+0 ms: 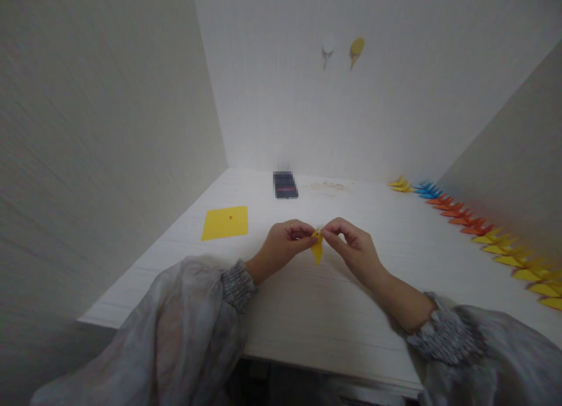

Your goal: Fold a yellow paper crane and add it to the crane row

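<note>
The white surface meets pale walls; left fingers and right fingers pinch folded yellow paper, its upper part obscured

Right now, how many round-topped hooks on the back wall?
2. The white hook is high on the back wall, slightly right of the picture's centre; the yellow hook is just right of it. Nothing visibly covers either.

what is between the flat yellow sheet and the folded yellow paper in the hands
In the head view: some bare white tabletop, then the left hand, which pinches the folded yellow paper.
</note>
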`<state>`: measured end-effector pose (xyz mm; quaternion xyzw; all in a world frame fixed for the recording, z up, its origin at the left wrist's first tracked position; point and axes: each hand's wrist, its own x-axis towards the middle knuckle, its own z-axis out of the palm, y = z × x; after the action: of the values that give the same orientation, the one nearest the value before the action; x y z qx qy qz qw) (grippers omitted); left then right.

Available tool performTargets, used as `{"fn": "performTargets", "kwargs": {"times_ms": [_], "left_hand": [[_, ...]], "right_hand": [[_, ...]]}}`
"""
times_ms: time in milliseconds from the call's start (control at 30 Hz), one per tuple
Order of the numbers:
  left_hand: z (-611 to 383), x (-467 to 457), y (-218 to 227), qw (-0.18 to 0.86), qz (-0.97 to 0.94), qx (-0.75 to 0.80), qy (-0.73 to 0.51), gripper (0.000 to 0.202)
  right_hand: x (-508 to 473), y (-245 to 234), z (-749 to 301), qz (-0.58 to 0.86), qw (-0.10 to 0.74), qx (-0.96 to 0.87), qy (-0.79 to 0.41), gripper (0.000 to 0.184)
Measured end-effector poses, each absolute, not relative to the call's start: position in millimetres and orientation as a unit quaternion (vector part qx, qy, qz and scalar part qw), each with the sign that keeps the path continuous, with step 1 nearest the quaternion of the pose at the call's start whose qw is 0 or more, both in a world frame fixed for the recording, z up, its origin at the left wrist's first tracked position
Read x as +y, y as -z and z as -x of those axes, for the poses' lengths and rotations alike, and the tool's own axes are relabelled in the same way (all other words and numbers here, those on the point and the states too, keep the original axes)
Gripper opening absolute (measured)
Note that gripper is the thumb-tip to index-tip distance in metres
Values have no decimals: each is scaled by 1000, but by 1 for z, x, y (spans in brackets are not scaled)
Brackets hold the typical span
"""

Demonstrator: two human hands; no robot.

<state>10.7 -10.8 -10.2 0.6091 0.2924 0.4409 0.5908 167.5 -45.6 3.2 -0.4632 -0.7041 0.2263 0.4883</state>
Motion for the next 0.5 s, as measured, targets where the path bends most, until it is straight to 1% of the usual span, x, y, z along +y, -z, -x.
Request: {"fn": "performTargets", "kwargs": {"times_ms": [167, 367, 500], "left_hand": [[-12, -11, 11, 600, -610, 289, -429, 23], [-12, -11, 10, 618, -595, 274, -435, 23], [-11, -10, 9, 608, -586, 284, -454, 22]], "right_hand": [[-43, 0, -168, 454, 477, -718, -223, 12], [-45, -2, -166, 456, 487, -720, -190, 12], [-46, -1, -166, 462, 484, -709, -222, 9]]}}
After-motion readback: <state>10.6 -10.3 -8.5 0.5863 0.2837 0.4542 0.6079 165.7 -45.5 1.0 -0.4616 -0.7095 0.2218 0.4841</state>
